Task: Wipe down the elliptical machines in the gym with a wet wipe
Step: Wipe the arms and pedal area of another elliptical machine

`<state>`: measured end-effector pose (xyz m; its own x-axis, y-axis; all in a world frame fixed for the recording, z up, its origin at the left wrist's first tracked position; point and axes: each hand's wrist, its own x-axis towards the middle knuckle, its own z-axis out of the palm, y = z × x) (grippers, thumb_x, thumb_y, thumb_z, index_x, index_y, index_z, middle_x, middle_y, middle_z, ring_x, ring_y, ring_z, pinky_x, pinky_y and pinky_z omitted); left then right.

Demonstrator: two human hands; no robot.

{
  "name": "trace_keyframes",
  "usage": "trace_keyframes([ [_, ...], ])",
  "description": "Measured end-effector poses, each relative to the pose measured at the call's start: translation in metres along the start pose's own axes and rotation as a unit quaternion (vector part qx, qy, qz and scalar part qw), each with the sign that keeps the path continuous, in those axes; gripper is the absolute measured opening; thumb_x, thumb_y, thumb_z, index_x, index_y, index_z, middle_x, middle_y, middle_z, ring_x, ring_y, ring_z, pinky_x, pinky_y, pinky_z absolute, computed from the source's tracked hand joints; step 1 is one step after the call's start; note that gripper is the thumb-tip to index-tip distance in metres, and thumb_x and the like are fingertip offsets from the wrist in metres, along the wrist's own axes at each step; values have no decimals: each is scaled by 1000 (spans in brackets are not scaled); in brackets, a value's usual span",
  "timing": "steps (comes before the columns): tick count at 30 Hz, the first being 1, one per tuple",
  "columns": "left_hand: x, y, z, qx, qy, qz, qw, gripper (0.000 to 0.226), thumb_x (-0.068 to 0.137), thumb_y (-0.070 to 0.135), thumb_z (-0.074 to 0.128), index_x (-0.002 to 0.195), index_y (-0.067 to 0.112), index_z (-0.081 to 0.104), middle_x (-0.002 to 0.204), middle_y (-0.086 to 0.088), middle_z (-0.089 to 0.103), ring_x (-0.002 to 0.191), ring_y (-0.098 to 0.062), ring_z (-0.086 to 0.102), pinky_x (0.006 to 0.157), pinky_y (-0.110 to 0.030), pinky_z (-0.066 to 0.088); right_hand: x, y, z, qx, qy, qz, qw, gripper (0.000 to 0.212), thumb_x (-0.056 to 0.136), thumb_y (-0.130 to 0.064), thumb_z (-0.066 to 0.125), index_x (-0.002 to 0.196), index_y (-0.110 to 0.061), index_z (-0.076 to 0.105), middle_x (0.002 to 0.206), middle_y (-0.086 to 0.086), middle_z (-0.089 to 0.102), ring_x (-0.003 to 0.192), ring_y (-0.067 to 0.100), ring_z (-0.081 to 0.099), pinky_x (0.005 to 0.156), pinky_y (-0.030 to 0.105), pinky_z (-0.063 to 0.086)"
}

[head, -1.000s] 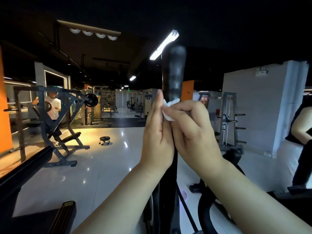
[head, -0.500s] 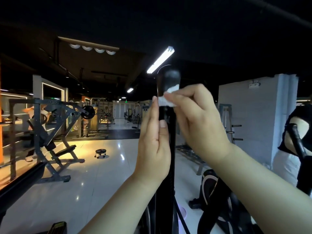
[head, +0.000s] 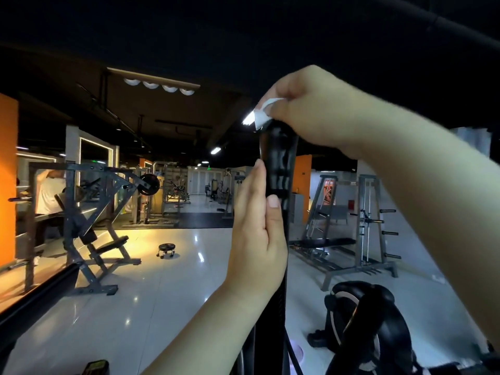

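Head view, gym interior, ceiling dark.

Task item: the black upright handle (head: 278,169) of the elliptical runs from bottom centre to just above mid-frame, with a ribbed grip at its upper end. The white, crumpled wet wipe (head: 260,115) sits at the very top of the handle, upper centre of the frame. One corner sticks out to the left of the fingers.

Hands: the right hand (head: 311,109) enters from the right edge. Its fingers are curled over the top end of the handle and pinch the wet wipe against it. The left hand (head: 257,239) rises from bottom centre. Its fingers are straight and together, laid flat along the left side of the handle, with the thumb lying up the front of the grip. It is not wrapped round the handle.

Surroundings:
- Lower right: a rounded black machine housing (head: 365,320) with pale ring trim.
- Right of centre, beyond the handle: a grey rack (head: 362,226) with a flat bench beneath it.
- Left of frame: a dark angled weight machine (head: 89,212) carrying a plate.
- Behind the weight machine: a person in a white shirt (head: 48,193), partly hidden.
- Left of centre: a small round wheeled stool (head: 166,249) on the glossy pale floor (head: 151,307).
- Left edge: an orange wall panel (head: 8,171).
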<state>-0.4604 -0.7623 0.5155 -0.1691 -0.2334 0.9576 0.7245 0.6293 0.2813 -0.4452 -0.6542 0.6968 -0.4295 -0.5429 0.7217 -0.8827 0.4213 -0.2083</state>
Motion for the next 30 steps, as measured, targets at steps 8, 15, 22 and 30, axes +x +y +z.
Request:
trace_keyframes([
  [8,-4,0,1,-25,8,-25,999,45,109,21,36,149,38,25,155,25,27,144,17,21,113,-4,19,-36,46,78,-78,262,-259,926,33,96,7,48,124,7,65,131,19,63,132,33,54,121,51,31],
  [15,-9,-5,-6,-94,-30,-26,995,46,109,1,38,155,9,36,157,-1,45,147,-15,39,122,-46,33,-83,63,122,-36,216,-266,939,34,102,-5,43,125,7,65,134,18,62,142,28,46,124,45,27],
  [22,-29,-10,-9,-85,-30,-55,994,49,108,16,38,157,18,32,162,12,34,151,-3,28,123,-24,25,-82,70,99,-75,181,-283,939,37,106,-10,41,134,5,60,143,17,56,145,30,42,123,49,27],
  [30,-56,-22,-18,-137,-43,-110,983,45,107,7,40,152,11,41,153,1,51,145,-15,44,121,-41,35,-136,88,158,-25,169,-253,952,34,105,-6,47,136,4,58,146,13,53,147,26,39,120,52,32],
])
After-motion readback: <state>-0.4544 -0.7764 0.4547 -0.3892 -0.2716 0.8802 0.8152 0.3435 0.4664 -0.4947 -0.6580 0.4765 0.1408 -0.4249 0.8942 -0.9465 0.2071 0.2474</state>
